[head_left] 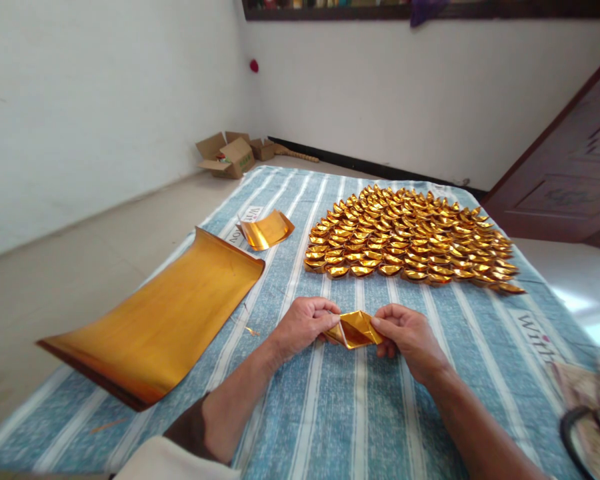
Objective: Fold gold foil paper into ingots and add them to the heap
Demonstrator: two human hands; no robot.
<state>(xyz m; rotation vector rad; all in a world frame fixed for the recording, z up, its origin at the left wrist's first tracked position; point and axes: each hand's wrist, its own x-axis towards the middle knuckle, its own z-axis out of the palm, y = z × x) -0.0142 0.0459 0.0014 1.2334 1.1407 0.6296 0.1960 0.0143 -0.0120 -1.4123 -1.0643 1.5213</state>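
Note:
A folded gold foil paper ingot (pixel 357 328) is held between both hands, low over the striped cloth. My left hand (pixel 305 323) pinches its left end with thumb and fingers. At the other end, my right hand (pixel 405 337) grips the paper with the thumb on top. The ingot's middle is opened out, showing a hollow. Beyond the hands lies a broad group of finished-looking gold paper ingots (pixel 405 237) in close rows. To the left rests a large stack of gold foil sheets (pixel 170 313), curled at its edges. A smaller curved gold piece (pixel 266 231) lies behind it.
Blue and white striped cloth (pixel 300 420) covers the table. Black-handled scissors (pixel 577 427) lie at the right front edge. An open cardboard box (pixel 229 157) stands on the floor past the far left corner. A dark wooden door (pixel 570 160) is at the right.

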